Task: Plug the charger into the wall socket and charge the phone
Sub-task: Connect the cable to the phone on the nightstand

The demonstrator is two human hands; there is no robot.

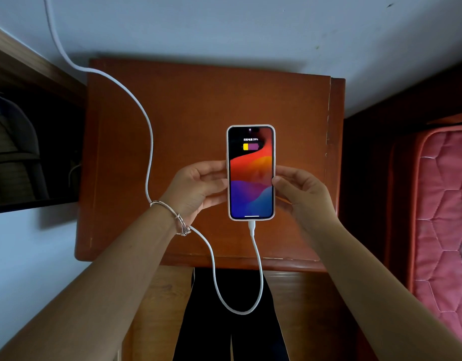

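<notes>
Orange-brown nightstand (pixel 172 142) against a pale wall; over it the left hand (pixel 196 188) and right hand (pixel 300 190) pinch the lit phone (pixel 250 173) by its sides. White cable (pixel 149 142), plugged into its bottom, runs up out of frame (socket unseen). Whether the phone touches the top is unclear.

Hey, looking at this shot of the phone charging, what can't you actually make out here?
Head view only:
- Wall socket and charger plug: the white cable leaves the top edge of the frame.
- Whether the phone rests on the wooden nightstand or is held above it: left hand and right hand grip its sides.
- Small text above the battery icon: too small beyond 29%.
- Dark recess at left: too dim.
</notes>
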